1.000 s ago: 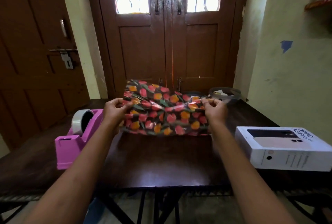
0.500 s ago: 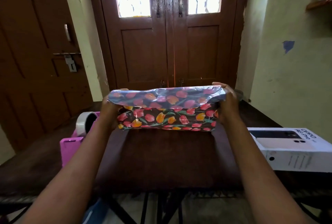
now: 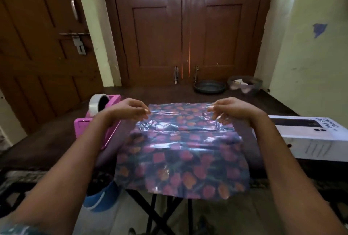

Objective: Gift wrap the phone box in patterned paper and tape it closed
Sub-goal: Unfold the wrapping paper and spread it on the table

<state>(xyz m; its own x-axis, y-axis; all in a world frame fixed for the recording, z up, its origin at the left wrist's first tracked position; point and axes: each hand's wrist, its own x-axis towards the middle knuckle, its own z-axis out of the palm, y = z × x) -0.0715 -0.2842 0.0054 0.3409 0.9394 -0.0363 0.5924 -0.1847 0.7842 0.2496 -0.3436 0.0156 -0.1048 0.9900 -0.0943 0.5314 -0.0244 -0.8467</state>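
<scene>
Now | left hand and right hand pinch paper far corners | dispenser holds tape roll

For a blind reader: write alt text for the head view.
The left hand and right hand pinch the far corners of floral wrapping paper spread on a table, near edge overhanging. A phone box lies right of it, a pink tape dispenser left.
</scene>
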